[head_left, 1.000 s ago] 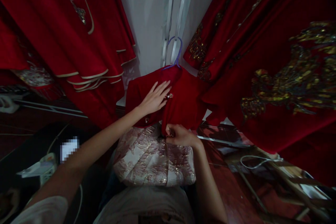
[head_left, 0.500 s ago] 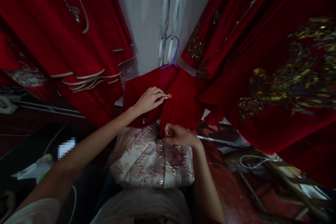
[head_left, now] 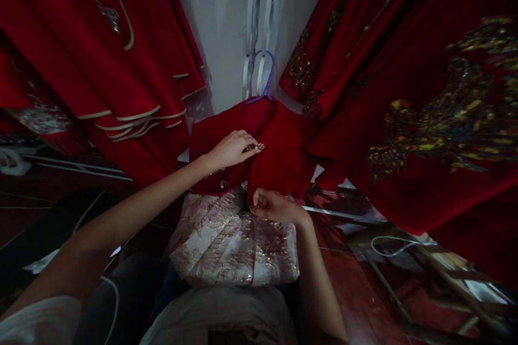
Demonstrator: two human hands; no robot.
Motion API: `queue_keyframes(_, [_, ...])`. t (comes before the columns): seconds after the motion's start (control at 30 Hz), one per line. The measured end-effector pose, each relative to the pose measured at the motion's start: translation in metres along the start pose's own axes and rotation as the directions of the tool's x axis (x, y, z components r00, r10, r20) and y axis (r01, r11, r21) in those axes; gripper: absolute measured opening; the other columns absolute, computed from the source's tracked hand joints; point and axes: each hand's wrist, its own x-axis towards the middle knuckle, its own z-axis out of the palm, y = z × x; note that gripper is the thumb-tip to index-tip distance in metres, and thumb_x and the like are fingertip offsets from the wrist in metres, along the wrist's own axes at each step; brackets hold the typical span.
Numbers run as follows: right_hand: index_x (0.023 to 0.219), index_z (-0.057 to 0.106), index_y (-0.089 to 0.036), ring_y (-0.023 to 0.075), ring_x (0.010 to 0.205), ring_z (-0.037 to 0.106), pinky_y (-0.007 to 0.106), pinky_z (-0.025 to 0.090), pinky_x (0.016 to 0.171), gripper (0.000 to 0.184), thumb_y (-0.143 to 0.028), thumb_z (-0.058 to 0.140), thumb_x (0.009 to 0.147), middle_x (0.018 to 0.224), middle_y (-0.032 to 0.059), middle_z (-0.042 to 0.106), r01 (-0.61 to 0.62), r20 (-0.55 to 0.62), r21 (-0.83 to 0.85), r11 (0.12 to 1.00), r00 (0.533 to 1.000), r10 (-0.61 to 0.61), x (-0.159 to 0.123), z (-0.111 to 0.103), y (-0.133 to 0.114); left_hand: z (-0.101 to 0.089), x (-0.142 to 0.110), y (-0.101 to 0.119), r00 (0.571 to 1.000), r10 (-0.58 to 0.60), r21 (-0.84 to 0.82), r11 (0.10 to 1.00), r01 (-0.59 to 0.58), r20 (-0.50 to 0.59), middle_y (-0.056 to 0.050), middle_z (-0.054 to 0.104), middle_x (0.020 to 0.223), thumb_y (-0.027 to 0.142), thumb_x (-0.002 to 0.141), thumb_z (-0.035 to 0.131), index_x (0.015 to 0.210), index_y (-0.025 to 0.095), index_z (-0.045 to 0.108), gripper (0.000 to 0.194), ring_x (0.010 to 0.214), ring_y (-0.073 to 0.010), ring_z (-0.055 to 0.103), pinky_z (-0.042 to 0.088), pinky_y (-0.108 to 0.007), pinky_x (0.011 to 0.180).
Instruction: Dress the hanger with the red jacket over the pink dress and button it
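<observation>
A red velvet jacket (head_left: 283, 145) hangs on a purple hanger (head_left: 263, 73) in front of me, over a pale pink and gold brocade skirt (head_left: 230, 242). My left hand (head_left: 232, 148) has its fingers curled on the jacket front, pinching at a jewelled button (head_left: 259, 146). Below it, my right hand (head_left: 273, 206) is closed on the jacket's lower front edge, just above the skirt's waist.
Red embroidered garments (head_left: 101, 48) hang at the left, and more red garments with gold embroidery (head_left: 437, 113) hang at the right. A white wall with grey straps (head_left: 254, 11) lies behind. At the lower right, a white cable (head_left: 388, 245) lies on a dark reddish surface.
My left hand lay flat and spread on the jacket; its fingers have curled in onto the jewelled button. The right hand has stayed at the lower edge.
</observation>
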Motion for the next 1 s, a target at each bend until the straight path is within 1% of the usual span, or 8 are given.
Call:
queue_keyframes(0.23, [0.084, 0.052, -0.019, 0.0103, 0.061, 0.052, 0.022, 0.04, 0.055, 0.013, -0.028, 0.061, 0.081, 0.067, -0.0032, 0.057, 0.012, -0.034, 0.051, 0.999, 0.999, -0.01, 0.0, 0.002, -0.001, 0.008, 0.002, -0.002, 0.987, -0.116, -0.015, 0.993, 0.115, -0.108, -0.004, 0.07, 0.085, 0.033, 0.087, 0.056, 0.093, 0.018, 0.068, 0.02, 0.086, -0.0182, 0.064, 0.05, -0.034, 0.083])
queue_keyframes(0.37, [0.088, 0.054, -0.02, 0.0123, 0.074, 0.058, 0.025, 0.048, 0.066, 0.011, -0.028, 0.058, 0.083, 0.082, 0.0016, 0.061, 0.108, -0.235, 0.028, 0.994, 0.967, -0.098, 0.003, -0.004, -0.01, 0.011, 0.003, -0.001, 0.988, -0.024, 0.107, 0.993, 0.04, -0.15, -0.005, 0.069, 0.085, 0.028, 0.09, 0.051, 0.09, 0.015, 0.063, 0.018, 0.094, -0.0197, 0.063, 0.047, -0.039, 0.096])
queue_keyframes(0.47, [0.093, 0.055, -0.021, 0.0153, 0.091, 0.057, 0.031, 0.05, 0.083, 0.009, -0.025, 0.055, 0.085, 0.096, 0.0047, 0.059, 0.214, -0.489, -0.13, 0.968, 0.836, -0.25, 0.013, -0.019, -0.027, 0.013, 0.001, -0.002, 0.984, 0.064, 0.187, 0.982, -0.032, -0.169, -0.005, 0.067, 0.083, 0.026, 0.092, 0.046, 0.088, 0.014, 0.059, 0.019, 0.093, -0.0191, 0.063, 0.046, -0.04, 0.1])
queue_keyframes(0.53, [0.099, 0.054, -0.021, 0.0184, 0.106, 0.053, 0.037, 0.044, 0.097, 0.015, -0.024, 0.055, 0.084, 0.106, 0.0071, 0.056, 0.24, -0.653, -0.242, 0.94, 0.676, -0.34, 0.025, -0.033, -0.039, 0.016, -0.001, -0.002, 0.98, 0.112, 0.226, 0.971, -0.074, -0.162, -0.005, 0.065, 0.08, 0.022, 0.093, 0.044, 0.086, 0.013, 0.057, 0.018, 0.089, -0.0184, 0.064, 0.044, -0.042, 0.103])
queue_keyframes(0.63, [0.109, 0.051, -0.021, 0.0202, 0.123, 0.044, 0.041, 0.036, 0.108, 0.025, -0.025, 0.053, 0.085, 0.119, 0.0099, 0.052, 0.247, -0.741, -0.314, 0.917, 0.54, -0.399, 0.048, -0.049, -0.053, 0.02, -0.002, -0.004, 0.983, 0.13, 0.256, 0.962, -0.092, -0.133, -0.007, 0.065, 0.08, 0.015, 0.092, 0.038, 0.085, 0.012, 0.056, 0.019, 0.088, -0.0184, 0.064, 0.041, -0.043, 0.107])
queue_keyframes(0.77, [0.13, 0.037, -0.019, 0.0184, 0.134, 0.034, 0.039, 0.031, 0.112, 0.044, -0.033, 0.047, 0.089, 0.136, 0.0104, 0.043, 0.292, -0.698, -0.219, 0.931, 0.62, -0.358, 0.083, -0.056, -0.056, 0.021, 0.001, -0.007, 0.989, 0.144, 0.29, 0.948, -0.132, -0.023, -0.008, 0.067, 0.087, 0.009, 0.09, 0.035, 0.088, 0.012, 0.059, 0.024, 0.092, -0.0183, 0.064, 0.041, -0.044, 0.107])
queue_keyframes(0.9, [0.14, 0.024, -0.01, 0.0274, 0.14, 0.024, 0.047, 0.023, 0.113, 0.074, -0.052, 0.051, 0.085, 0.143, 0.0191, 0.035, 0.138, -0.681, -0.017, 0.99, 0.723, -0.113, 0.101, -0.05, -0.051, 0.015, 0.002, -0.006, 0.967, 0.176, 0.316, 0.921, -0.227, 0.182, -0.011, 0.069, 0.089, 0.006, 0.085, 0.04, 0.095, 0.01, 0.063, 0.025, 0.089, -0.0209, 0.066, 0.045, -0.042, 0.097])
queue_keyframes(1.0, [0.14, 0.02, 0.0, 0.0383, 0.14, 0.018, 0.055, 0.019, 0.111, 0.093, -0.059, 0.056, 0.078, 0.143, 0.0299, 0.029, -0.048, -0.721, 0.037, 0.998, 0.69, 0.06, 0.093, -0.045, -0.045, 0.007, -0.004, -0.001, 0.96, 0.017, 0.396, 0.909, -0.131, 0.28, -0.017, 0.069, 0.082, 0.008, 0.085, 0.04, 0.102, 0.004, 0.063, 0.029, 0.08, -0.0247, 0.068, 0.05, -0.038, 0.078])
